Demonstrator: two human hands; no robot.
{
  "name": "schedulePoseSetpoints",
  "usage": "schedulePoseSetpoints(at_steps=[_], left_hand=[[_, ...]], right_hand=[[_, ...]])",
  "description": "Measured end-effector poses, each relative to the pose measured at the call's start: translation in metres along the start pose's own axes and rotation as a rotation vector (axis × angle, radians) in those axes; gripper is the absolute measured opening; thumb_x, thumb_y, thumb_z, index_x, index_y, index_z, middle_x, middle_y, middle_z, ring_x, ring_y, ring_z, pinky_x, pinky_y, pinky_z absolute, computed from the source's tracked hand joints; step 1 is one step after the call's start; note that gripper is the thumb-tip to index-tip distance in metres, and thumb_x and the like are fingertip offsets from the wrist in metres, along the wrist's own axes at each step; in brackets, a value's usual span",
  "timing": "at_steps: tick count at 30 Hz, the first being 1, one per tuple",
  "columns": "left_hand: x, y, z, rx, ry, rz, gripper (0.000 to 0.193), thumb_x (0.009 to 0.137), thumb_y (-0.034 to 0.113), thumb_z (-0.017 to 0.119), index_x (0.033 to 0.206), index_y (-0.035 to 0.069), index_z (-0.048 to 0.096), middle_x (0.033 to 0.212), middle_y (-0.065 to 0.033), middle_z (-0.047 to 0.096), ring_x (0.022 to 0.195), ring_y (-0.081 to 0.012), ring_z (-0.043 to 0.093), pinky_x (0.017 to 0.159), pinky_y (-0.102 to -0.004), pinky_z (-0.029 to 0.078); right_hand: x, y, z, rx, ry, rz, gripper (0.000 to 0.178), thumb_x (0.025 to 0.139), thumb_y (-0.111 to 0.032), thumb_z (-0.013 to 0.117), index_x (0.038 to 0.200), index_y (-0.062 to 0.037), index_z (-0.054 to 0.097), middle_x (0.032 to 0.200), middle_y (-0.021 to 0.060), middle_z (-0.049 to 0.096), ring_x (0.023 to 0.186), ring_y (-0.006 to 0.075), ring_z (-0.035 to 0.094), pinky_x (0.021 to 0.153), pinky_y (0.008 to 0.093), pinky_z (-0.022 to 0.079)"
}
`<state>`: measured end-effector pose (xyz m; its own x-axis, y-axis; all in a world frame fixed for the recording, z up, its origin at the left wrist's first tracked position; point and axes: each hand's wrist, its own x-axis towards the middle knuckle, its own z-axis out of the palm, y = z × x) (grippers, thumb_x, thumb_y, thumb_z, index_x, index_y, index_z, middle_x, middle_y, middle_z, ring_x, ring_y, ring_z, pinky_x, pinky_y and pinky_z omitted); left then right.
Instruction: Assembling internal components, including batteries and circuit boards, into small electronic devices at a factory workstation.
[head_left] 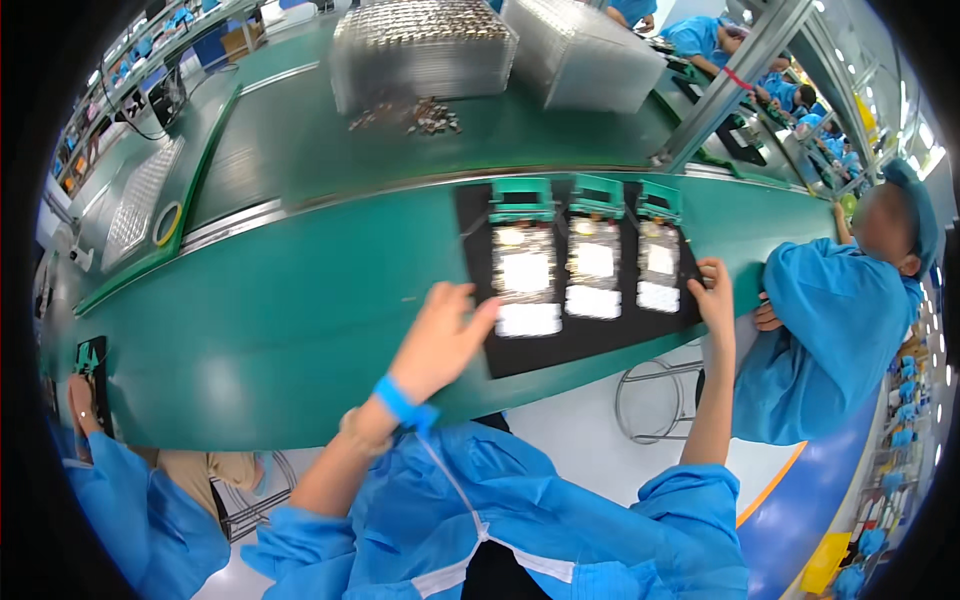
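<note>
Flanking black mat [590,337] with three green-topped units [594,265] on worktop [300,300]: left hand [435,345] loosely parted, right hand [714,295] grip unclear.

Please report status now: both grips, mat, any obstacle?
Left grip open, at left edge of black mat. Right grip at right edge, hold unclear. Three green-topped devices lie on mat. No obstacle seen.

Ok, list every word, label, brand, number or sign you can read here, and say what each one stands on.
No text can be read anywhere in this view.
Left unit, middle unit and right unit: bright white patches, too blurred and washed out to show lettering.
Black mat: no visible markings.
Background: too small or blurred to read.
</note>
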<state>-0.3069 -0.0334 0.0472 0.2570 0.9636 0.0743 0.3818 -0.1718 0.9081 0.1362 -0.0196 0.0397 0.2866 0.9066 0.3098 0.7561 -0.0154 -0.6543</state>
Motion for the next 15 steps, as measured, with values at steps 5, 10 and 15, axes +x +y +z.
schedulePoseSetpoints(at_steps=[5, 10, 15], left_hand=[[0.093, 0.023, 0.117, -0.045, -0.177, 0.255, 0.061, 0.087, 0.047, 0.052, 0.087, -0.014, 0.054, 0.097, -0.0332, 0.051, 0.09, -0.0454, 0.051, 0.083, -0.0461, 0.044], [0.107, 0.06, 0.145, 0.103, -0.195, 0.135, 0.062, 0.081, 0.05, 0.054, 0.096, -0.009, 0.058, 0.103, -0.03, 0.055, 0.09, -0.0447, 0.058, 0.077, -0.0471, 0.05], [0.093, 0.011, 0.096, -0.033, -0.207, 0.27, 0.046, 0.078, 0.034, 0.063, 0.097, -0.007, 0.058, 0.1, -0.0281, 0.053, 0.09, -0.0409, 0.055, 0.082, -0.0452, 0.046]], right_hand=[[0.095, 0.111, -0.047, -0.418, 0.253, 0.145, 0.03, 0.073, -0.008, 0.062, 0.102, -0.0124, 0.059, 0.098, 0.0105, 0.065, 0.087, 0.0263, 0.063, 0.076, 0.0387, 0.048], [0.104, 0.108, -0.059, -0.353, 0.919, -0.244, 0.04, 0.067, -0.007, 0.06, 0.106, -0.0057, 0.063, 0.093, 0.0161, 0.064, 0.074, 0.0284, 0.06, 0.068, 0.0423, 0.046], [0.045, -0.197, 0.006, 0.161, 0.631, -0.692, 0.03, 0.093, -0.013, 0.049, 0.117, 0.0047, 0.054, 0.118, 0.0152, 0.058, 0.109, 0.0243, 0.054, 0.096, 0.0336, 0.04]])
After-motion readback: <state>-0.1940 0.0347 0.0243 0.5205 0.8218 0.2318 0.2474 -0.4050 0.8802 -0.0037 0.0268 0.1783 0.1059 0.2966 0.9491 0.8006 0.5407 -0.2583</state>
